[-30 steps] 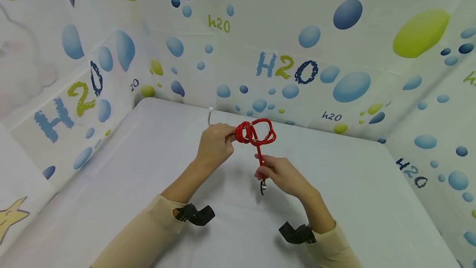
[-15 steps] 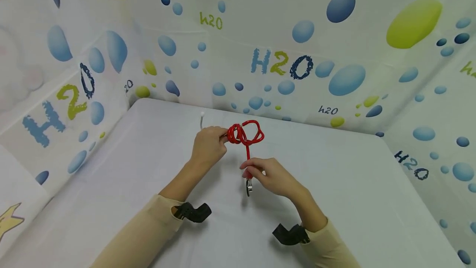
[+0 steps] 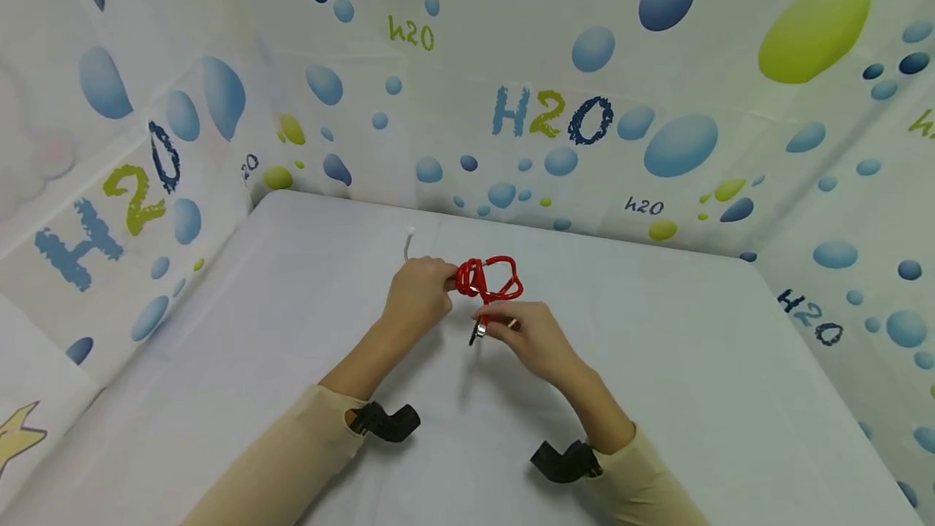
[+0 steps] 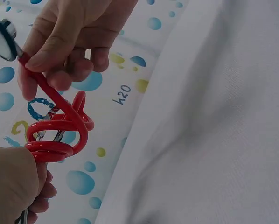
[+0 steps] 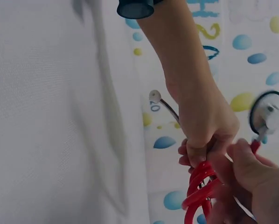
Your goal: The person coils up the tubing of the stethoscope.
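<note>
A stethoscope with red tubing point(image 3: 471, 276) is held above the table, its tube wound in several coils. My left hand point(image 3: 420, 291) grips the metal binaural part beside the coils; an eartip point(image 5: 155, 96) on its metal tube sticks out past that hand. Between thumb and fingers my right hand point(image 3: 529, 335) pinches the red tube close to the chest piece point(image 4: 2, 39). The chest piece, round with a dark rim, shows beyond the right fingertips. A loop of tubing point(image 3: 504, 276) stands out to the right of the coils. Inside the left fist the metal is mostly hidden.
A white-covered table point(image 3: 694, 396) lies under both hands. Behind it and at the sides hangs a white sheet point(image 3: 467, 47) printed with blue and green drops and lettering. Black wrist mounts point(image 3: 387, 422) sit at both sleeves.
My right hand has moved up along with the chest piece, closer to the coils and the left hand. The coils sit slightly lower in the head view, which has shifted.
</note>
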`<state>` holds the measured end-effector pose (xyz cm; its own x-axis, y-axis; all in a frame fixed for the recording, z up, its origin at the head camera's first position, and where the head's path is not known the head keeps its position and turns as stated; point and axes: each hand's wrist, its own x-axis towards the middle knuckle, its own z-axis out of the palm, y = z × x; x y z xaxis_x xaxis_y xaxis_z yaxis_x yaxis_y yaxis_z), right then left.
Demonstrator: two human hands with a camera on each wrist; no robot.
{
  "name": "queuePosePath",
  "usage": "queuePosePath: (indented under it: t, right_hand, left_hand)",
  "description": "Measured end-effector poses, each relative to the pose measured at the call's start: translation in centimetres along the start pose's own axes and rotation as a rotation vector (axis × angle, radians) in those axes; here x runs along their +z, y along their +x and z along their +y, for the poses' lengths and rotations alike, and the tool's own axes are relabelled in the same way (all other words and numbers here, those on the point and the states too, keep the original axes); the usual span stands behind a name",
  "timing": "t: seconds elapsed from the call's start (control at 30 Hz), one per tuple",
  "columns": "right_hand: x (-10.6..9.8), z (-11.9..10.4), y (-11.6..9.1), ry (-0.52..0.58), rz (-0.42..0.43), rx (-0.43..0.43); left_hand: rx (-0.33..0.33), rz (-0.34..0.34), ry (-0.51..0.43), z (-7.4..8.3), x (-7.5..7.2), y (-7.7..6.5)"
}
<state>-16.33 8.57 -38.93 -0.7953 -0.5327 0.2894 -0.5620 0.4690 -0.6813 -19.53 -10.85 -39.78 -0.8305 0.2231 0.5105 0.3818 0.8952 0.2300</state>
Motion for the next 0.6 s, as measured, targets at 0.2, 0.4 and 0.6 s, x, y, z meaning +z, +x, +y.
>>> queuePosePath:
  t: [0.2, 0.4, 0.6]
  right_hand:
    - [0.0, 0.2, 0.3, 0.03, 0.216, -0.009]
    - [0.5, 0.6, 0.3, 0.229, 0.338, 0.182]
    - [1.1, 0.5, 0.2, 0.407, 0.487, 0.322]
  left_hand:
    - [0.074, 0.027, -0.008, 0.8, 0.3, -0.2]
    - [0.176, 0.07, 0.021, 1.7, 0.4, -0.4]
    - [0.218, 0.143, 0.023, 2.1, 0.4, -0.5]
